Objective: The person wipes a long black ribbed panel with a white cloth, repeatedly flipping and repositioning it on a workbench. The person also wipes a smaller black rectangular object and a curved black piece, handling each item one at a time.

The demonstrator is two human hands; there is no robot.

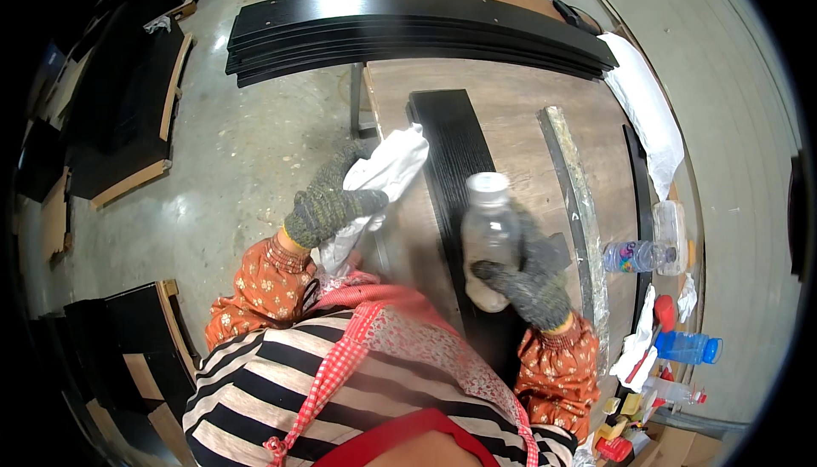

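- Nearest: wearer's striped top (289, 365) and red-checked apron (362, 343); orange floral sleeves (259, 288) end at the gloves.
- Right hand (540, 275), grey knit glove, slightly blurred: fingers curled round a clear bottle (489, 237) with white cap, pale contents low inside. Bottle is over the near part of a black board; cannot tell whether its base touches.
- Left hand (328, 207), same kind of glove: closed on a bunched white cloth (387, 165), thumb across it. Hand is out beside the table's left edge; cloth tip reaches toward the board.
- Black board (451, 135), visible grain: lies on the wood-patterned table (519, 114) nearer its left edge, running from the near side toward the far edge.
- Table's near right corner: clutter, with a blue bottle (688, 348), a red-headed item (664, 312) and small yellow pieces (631, 404).
- Farther up the right edge: labelled clear bottle (630, 256) on its side, clear container (670, 233), thin black strip (637, 199).
- Long speckled bar (574, 182): between board and right edge, roughly lengthwise.
- White wrapped bundle (642, 109): toward the far right corner.
- Far edge: stack of long black boards (417, 20) lies crosswise, overhanging past the far left corner.
- Floor beyond the left edge: black panels (119, 101) stacked on pallets.
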